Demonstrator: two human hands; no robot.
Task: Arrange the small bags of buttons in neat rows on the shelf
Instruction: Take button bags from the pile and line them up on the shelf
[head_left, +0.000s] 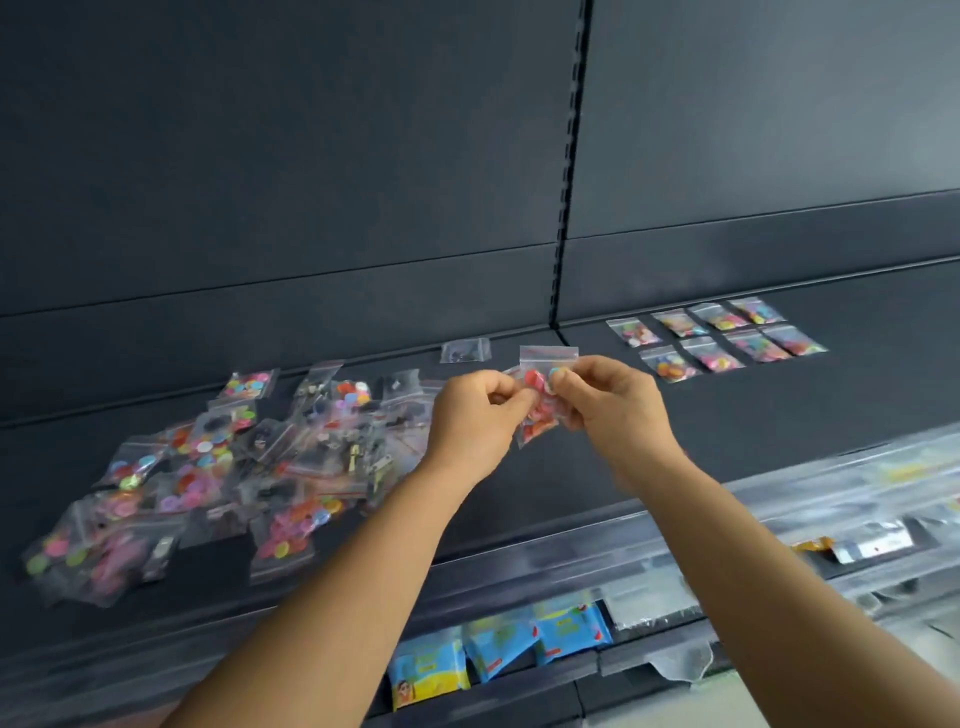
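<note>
A dark shelf (727, 415) runs across the view, backed by dark panels and a slotted upright (569, 171). On its left part lies a loose, overlapping pile of button bags (223, 467), small clear zip bags with bright mixed buttons, some holding dark pieces. On the right part, well apart from the pile, eight button bags sit in two neat rows (719, 340) of four, flat and just beside one another. One single clear bag (465, 349) with dark contents lies alone near the back of the shelf, between pile and rows. Below the shelf edge, blue and yellow packets (498, 654) stand on a lower shelf.

Above the middle of the shelf, both hands hold one held bag (545, 395) of red and pink buttons in the air. The left hand (475, 421) pinches its left edge with curled fingers; the right hand (610, 402) pinches its right side, thumb and forefinger closed on the plastic.
</note>
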